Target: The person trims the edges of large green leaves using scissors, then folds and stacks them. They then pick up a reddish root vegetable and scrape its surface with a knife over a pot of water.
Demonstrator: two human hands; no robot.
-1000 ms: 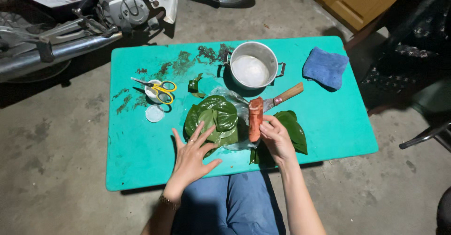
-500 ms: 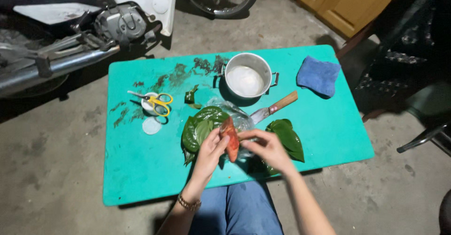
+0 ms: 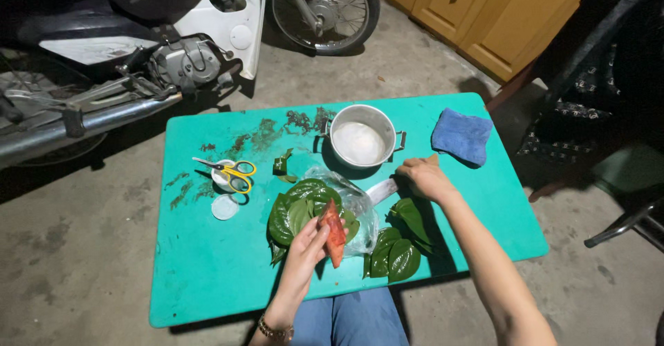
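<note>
The left hand (image 3: 309, 244) is raised close to the body, fingers curled in a grip, wrist bent. The right hand (image 3: 423, 178) reaches farther forward, arm stretched, fingers closed.

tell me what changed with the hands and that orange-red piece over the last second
The orange-red oblong piece passed from the right hand to the left hand, which had lain flat on the green leaves in clear plastic. The right hand moved up and right and closed on the wooden-handled knife. The metal pot, yellow-handled scissors and blue cloth kept their places.
</note>
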